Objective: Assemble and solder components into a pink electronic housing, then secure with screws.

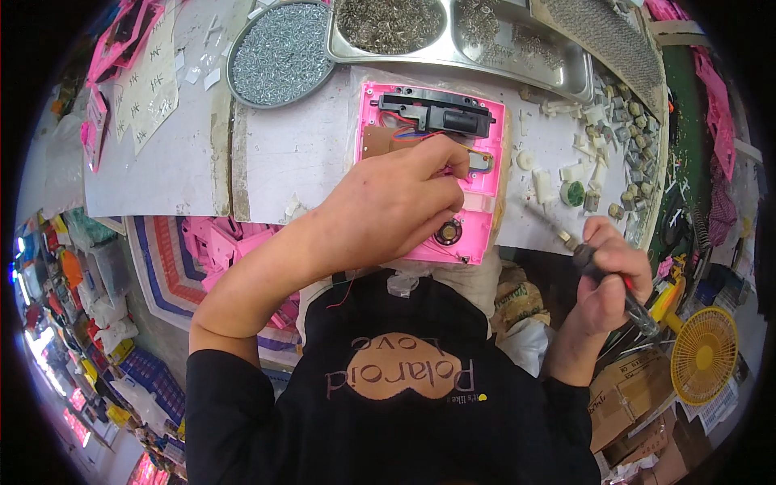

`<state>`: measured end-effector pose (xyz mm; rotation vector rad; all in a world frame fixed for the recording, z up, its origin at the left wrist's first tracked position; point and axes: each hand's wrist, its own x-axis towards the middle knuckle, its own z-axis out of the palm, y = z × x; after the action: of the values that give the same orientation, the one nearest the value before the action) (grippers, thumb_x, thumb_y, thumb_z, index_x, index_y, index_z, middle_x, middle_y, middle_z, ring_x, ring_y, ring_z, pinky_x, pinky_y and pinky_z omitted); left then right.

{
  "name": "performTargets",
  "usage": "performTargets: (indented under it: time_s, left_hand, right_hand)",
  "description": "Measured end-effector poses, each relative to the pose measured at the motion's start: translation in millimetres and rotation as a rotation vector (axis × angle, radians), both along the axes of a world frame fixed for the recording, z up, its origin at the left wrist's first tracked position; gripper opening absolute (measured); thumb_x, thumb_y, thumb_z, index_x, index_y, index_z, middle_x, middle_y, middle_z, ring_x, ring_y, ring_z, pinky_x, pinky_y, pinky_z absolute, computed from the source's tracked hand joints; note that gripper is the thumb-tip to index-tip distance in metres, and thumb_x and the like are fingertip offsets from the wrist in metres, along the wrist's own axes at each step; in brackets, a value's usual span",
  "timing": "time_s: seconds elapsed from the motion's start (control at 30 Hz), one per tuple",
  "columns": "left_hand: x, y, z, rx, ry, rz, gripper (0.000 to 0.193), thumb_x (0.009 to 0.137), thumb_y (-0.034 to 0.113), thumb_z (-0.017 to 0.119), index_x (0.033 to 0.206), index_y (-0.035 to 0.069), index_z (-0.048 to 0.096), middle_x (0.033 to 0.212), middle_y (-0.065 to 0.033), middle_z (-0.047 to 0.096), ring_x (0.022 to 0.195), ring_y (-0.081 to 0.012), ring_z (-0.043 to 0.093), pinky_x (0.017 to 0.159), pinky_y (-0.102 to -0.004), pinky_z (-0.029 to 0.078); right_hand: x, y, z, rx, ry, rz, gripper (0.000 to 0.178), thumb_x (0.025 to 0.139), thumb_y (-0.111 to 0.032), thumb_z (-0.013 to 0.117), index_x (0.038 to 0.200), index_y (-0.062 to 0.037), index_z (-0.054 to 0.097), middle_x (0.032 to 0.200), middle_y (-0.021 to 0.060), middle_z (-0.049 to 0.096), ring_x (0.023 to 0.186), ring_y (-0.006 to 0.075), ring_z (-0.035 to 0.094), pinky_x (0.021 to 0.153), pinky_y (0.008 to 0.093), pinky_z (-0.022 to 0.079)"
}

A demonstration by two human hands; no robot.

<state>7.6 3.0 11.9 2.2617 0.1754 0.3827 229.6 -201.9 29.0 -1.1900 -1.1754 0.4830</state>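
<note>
A pink plastic housing [482,214] lies open on the table in front of me. A black part [436,113] sits across its far end, and red and blue wires run beside a brown board [377,141]. Near the close end is a small round speaker [449,232]. My left hand [396,198] reaches over the housing with fingertips pinched near a small metal-edged piece [480,161]; what they hold, if anything, is hidden. To the right of the housing, my right hand [610,279] grips a screwdriver [588,261], its thin shaft slanting up and left.
Behind the housing stand a round tray of silver screws [281,52] and a metal tray [517,77] with small metal parts. Loose small parts [634,145] cover the table's right side. Pink pieces [230,242] fill a striped bag at lower left. A yellow fan [705,356] stands at right.
</note>
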Motion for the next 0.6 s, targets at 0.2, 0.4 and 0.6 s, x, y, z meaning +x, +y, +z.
performTargets:
  time_s: [0.2, 0.4, 0.6]
  left_hand:
    - [1, 0, -5, 0.113, -0.024, -0.026, 0.013, 0.083, 0.006, 0.073, 0.092, 0.006, 0.063, 0.115, -0.011, 0.061, 0.097, -0.0298, 0.065, 0.079, -0.0393, 0.055]
    - [0, -2, -6, 0.115, -0.027, -0.013, 0.014, 0.082, 0.006, 0.073, 0.091, 0.005, 0.063, 0.115, -0.0108, 0.061, 0.096, -0.0301, 0.066, 0.079, -0.0388, 0.055]
    - [0, -1, -7, 0.127, -0.025, -0.024, 0.014, 0.082, 0.006, 0.073, 0.09, 0.005, 0.062, 0.114, -0.0112, 0.062, 0.097, -0.0303, 0.066, 0.08, -0.0393, 0.055]
  right_hand:
    - [-8, 10, 1, -0.131, -0.085, 0.237, 0.015, 0.082, -0.01, 0.067, 0.093, 0.0009, 0.069, 0.063, 0.0046, 0.055, 0.054, 0.0215, 0.048, 0.062, 0.039, 0.043]
    - [-12, 20, -4, -0.129, -0.152, 0.272, 0.016, 0.081, -0.009, 0.069, 0.094, 0.0003, 0.07, 0.061, 0.0039, 0.055, 0.051, 0.0215, 0.048, 0.06, 0.0379, 0.043]
    - [-13, 24, -5, -0.135, -0.183, 0.288, 0.016, 0.081, -0.008, 0.069, 0.094, -0.0001, 0.07, 0.061, 0.0043, 0.056, 0.051, 0.0216, 0.048, 0.059, 0.0369, 0.042]
